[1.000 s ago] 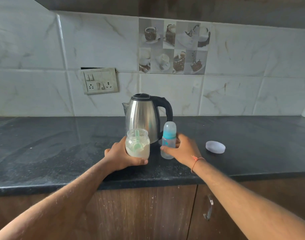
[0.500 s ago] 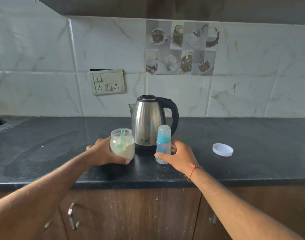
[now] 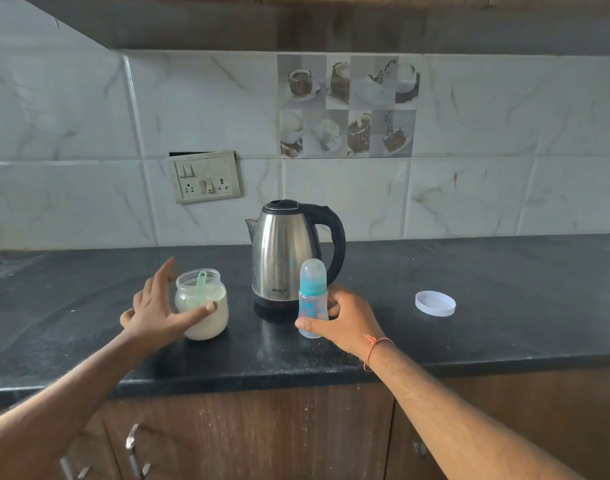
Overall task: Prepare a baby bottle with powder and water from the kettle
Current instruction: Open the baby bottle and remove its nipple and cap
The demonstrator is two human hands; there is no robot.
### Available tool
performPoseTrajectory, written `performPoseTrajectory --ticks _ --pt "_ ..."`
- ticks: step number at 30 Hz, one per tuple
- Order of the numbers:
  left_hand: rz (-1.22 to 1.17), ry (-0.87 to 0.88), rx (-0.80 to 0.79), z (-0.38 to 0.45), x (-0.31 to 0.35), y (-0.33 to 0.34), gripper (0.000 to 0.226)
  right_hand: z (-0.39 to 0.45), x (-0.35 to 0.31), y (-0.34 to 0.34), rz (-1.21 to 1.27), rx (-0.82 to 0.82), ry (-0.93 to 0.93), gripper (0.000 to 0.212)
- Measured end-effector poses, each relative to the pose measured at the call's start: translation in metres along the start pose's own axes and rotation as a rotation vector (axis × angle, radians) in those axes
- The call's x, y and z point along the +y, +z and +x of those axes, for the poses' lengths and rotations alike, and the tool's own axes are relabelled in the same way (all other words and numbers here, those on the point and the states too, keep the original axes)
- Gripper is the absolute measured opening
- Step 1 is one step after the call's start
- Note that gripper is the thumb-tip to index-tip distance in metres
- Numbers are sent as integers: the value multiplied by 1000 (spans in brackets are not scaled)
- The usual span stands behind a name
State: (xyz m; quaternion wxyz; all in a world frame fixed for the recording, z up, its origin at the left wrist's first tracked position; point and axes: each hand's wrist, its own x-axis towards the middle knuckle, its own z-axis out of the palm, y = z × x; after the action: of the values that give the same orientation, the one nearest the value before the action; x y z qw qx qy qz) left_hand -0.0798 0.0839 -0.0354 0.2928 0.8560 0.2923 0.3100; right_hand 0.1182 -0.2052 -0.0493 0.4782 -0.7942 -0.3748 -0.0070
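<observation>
Near the counter's front edge, the left hand (image 3: 158,311) is spread, thumb apparently touching the open powder jar (image 3: 202,304). Before the kettle (image 3: 286,258), the right hand (image 3: 345,320) pinches the capped baby bottle (image 3: 312,299); a careless lift could topple it.

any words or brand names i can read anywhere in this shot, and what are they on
"MILTON": small print low on the steel body of the kettle; blurred, so this is my best reading.
Baby bottle: only a teal leaf pattern, no readable text.
Powder jar: no label in view.
Switchboard and picture tile: no readable words.
</observation>
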Motion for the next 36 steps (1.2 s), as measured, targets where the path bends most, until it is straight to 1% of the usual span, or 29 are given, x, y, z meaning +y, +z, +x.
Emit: performPoseTrajectory --ticks 4,6,7,9,10,11,13,15,18,19,20,23,26,28,29,31,32,34,36 --pt "-109 225 302 -16 29 5 103 0 -1 1 2 -3 6 53" --pt "-75 391 369 -22 44 13 86 0 -2 0 3 -7 5 54" --pt "-43 489 371 -26 54 19 80 -1 -3 0 6 -15 2 53" --pt "-29 661 308 -33 73 36 72 -1 -5 0 8 -27 -11 50" --pt "-48 706 248 -37 82 45 71 -1 -6 0 7 -27 -13 49" --pt "-69 716 186 -41 92 54 71 -1 -6 0 4 -28 -10 49" --pt "-108 655 59 -49 108 71 78 1 -7 -1 -9 -45 0 53" --pt "-155 569 -37 -50 113 90 95 2 -6 0 -32 -68 8 56" --pt "-239 383 -166 -35 102 110 120 3 -1 2 -63 -77 4 65" --pt "-250 326 -226 -30 99 113 124 4 1 2 -58 -77 6 69" --pt "-259 297 -289 -25 96 117 121 6 3 2 -44 -79 11 71" --pt "-276 271 -427 -18 98 122 100 7 4 1 -4 -109 22 79" --pt "-186 239 -501 -11 100 121 93 6 5 0 -4 -163 -11 95" --pt "-157 236 -544 -9 99 120 81 5 6 -1 31 -164 -51 95" --pt "-158 237 -557 -8 98 119 71 5 6 -1 75 -144 -58 90" --pt "-158 256 -557 -7 95 119 48 6 4 -2 190 -53 -46 71" --pt "-157 267 -552 -7 95 119 43 6 3 -3 241 2 -41 61" --pt "-160 284 -557 -7 93 120 46 7 -2 0 294 95 -47 47" --pt "-157 289 -561 -7 94 121 50 9 -9 4 305 155 -55 42"
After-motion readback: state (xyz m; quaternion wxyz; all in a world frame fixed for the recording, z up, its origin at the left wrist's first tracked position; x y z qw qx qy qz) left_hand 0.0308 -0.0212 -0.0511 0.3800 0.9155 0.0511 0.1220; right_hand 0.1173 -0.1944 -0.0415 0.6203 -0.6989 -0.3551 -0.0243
